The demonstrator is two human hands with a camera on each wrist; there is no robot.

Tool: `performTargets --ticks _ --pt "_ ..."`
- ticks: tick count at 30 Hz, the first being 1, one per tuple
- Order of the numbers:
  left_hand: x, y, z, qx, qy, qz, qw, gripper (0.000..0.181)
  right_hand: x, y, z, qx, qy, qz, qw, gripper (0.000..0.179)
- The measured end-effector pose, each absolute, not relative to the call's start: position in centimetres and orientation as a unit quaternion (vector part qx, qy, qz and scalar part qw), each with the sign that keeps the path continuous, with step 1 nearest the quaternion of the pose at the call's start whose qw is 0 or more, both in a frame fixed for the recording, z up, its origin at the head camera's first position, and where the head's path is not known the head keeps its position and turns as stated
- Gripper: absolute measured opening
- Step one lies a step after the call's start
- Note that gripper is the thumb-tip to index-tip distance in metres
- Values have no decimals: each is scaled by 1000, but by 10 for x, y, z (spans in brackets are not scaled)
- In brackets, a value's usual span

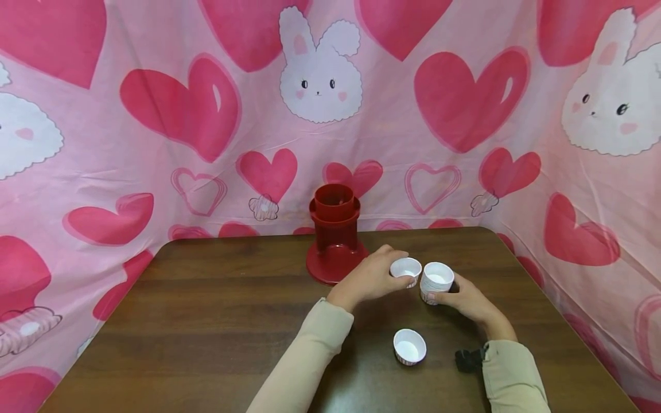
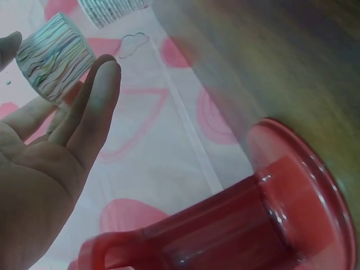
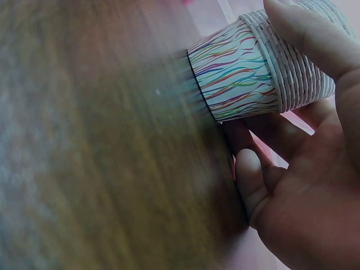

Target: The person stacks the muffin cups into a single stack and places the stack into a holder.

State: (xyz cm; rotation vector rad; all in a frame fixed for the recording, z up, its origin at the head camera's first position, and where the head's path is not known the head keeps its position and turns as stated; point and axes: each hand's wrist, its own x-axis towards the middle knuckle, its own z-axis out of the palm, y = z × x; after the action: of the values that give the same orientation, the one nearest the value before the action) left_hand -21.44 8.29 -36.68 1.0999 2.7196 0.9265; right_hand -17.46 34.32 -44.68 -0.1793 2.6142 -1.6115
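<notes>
Between thumb and fingers my left hand (image 1: 376,274) pinches a single paper baking cup (image 1: 405,268), white inside; the left wrist view shows wavy coloured lines on the side of this cup (image 2: 56,57). Just right of it, my right hand (image 1: 471,298) grips a nested stack of the same paper cups (image 1: 436,282). In the right wrist view, the thumb lies across the ridged rims of the stack (image 3: 247,70), whose bottom cup meets the wooden tabletop. Another paper cup (image 1: 409,347) stands upright on the table, nearer the front, below both hands.
A red plastic holder (image 1: 337,229) with a round base and tubular top stands at the table's back, left of the hands. Near the right cuff sits a black object (image 1: 469,361). Pink heart-patterned cloth (image 1: 206,115) hangs behind the brown wooden table (image 1: 206,321).
</notes>
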Motion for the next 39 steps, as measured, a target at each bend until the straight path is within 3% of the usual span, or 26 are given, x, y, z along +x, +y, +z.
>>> performTargets --ticks 6,30,39 --pt "-215 93 -359 360 875 321 36 68 -174 345 -447 -70 845 -528 34 69" --pt "-220 119 -354 373 878 299 35 63 -173 347 -446 -74 848 -523 44 73" --pt "-224 130 -362 349 891 285 55 61 -173 347 -446 -79 848 -523 41 74"
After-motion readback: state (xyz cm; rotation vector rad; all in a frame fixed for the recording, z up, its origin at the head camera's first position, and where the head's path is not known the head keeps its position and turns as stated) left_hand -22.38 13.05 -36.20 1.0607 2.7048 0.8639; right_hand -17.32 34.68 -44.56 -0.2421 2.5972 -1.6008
